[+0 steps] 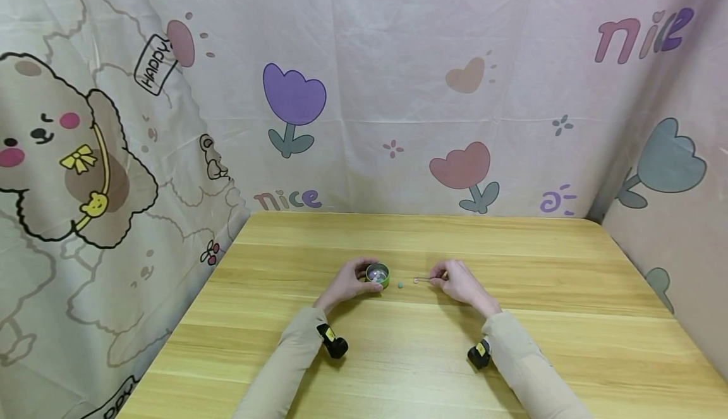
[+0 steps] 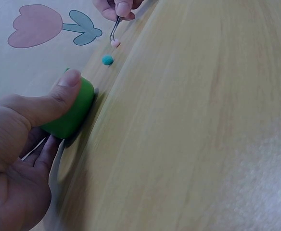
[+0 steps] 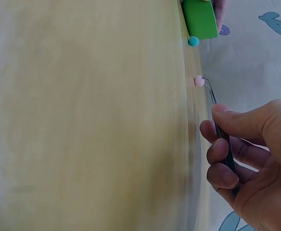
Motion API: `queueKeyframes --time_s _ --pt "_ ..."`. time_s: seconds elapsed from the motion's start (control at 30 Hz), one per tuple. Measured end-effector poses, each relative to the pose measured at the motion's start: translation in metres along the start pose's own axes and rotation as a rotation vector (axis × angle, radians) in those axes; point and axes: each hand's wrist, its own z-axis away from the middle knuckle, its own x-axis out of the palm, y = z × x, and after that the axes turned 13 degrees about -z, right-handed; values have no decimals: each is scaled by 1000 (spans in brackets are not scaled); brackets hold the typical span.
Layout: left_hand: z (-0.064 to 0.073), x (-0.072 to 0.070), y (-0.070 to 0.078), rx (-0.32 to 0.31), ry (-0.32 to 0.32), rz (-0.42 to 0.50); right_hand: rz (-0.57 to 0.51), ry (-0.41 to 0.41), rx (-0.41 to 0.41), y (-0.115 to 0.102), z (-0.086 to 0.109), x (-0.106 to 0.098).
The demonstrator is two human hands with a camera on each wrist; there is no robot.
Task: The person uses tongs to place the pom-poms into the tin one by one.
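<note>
My left hand (image 1: 354,281) grips a small round green tin (image 1: 386,283) standing on the table, thumb on the near side and fingers behind it. Several small pale pieces show inside the tin in the head view. My right hand (image 1: 459,283) pinches dark bent-tip tweezers (image 3: 222,133) between thumb and fingers. Their tips are right at a small pink ball (image 3: 199,81) on the table. Between that ball and the tin lies a small teal ball (image 2: 107,59), close to the tin's side.
The wooden table (image 1: 364,368) reaches back to a printed cloth backdrop (image 1: 375,90). Another patterned cloth (image 1: 188,204) hangs along the left edge. A black wrist camera (image 1: 333,343) sits on the left sleeve and another camera (image 1: 479,354) on the right one.
</note>
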Motion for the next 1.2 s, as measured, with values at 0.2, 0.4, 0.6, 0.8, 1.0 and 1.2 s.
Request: queueKeyframes --time_s 0.2,0.4,0.6,0.8,1.0,1.2 --pt "0 1 -1 -6 4 -3 -3 1 13 -1 0 0" --pt "-1 2 -1 -2 13 -1 0 1 11 0 0 1" --pt "-1 1 0 -7 10 -6 -9 4 10 -1 0 2" --pt "-1 1 -1 -16 12 -16 -7 3 6 -1 0 1" --pt "-2 1 -1 -18 10 -10 3 5 -1 -4 0 1" --pt "-1 2 -1 -11 11 -8 7 19 -9 -10 -1 1"
